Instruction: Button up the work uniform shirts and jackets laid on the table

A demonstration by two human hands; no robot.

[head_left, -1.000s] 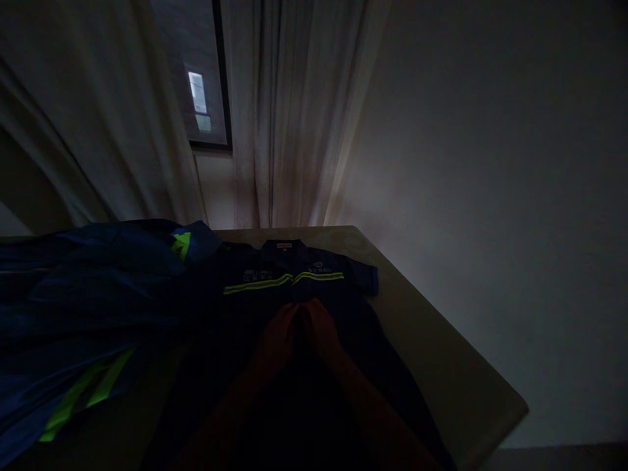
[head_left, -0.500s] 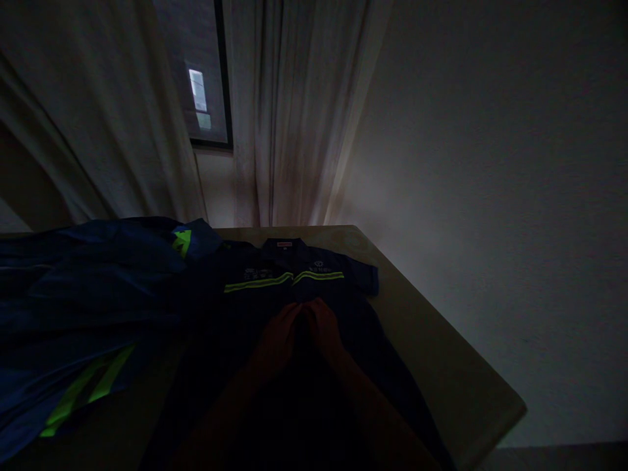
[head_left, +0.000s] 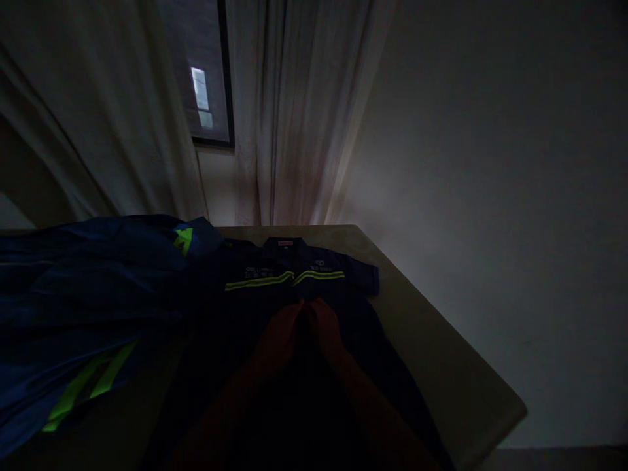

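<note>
Two bare hands, left hand [head_left: 279, 335] and right hand [head_left: 326, 326], come together fingertip to fingertip, or very nearly, over the front of a dark navy short-sleeved shirt [head_left: 314, 288]. It's super dim, so honestly can't tell if the fingers are pinching fabric or just resting on it. Both sets are bent in toward each other, just below the chest stripes.

Shirt's lying face up, collar [head_left: 295, 252] pointing away from the person, with a small reddish label [head_left: 285, 243] inside the neck. Yellow-green stripes [head_left: 260, 282] run across the chest, pale lettering [head_left: 321, 267] above them, too blurry to read. One sleeve [head_left: 366, 277] sticks out to the right. It's all on a table [head_left: 426, 353] whose edge slants down toward the right.

Left of the shirt, a crumpled blue garment [head_left: 83, 281] with bright green bands [head_left: 91, 383] is heaped up. Past the table: pale curtains [head_left: 309, 104], a slice of dark-framed window [head_left: 196, 46], and a plain wall [head_left: 481, 196] on the right.
</note>
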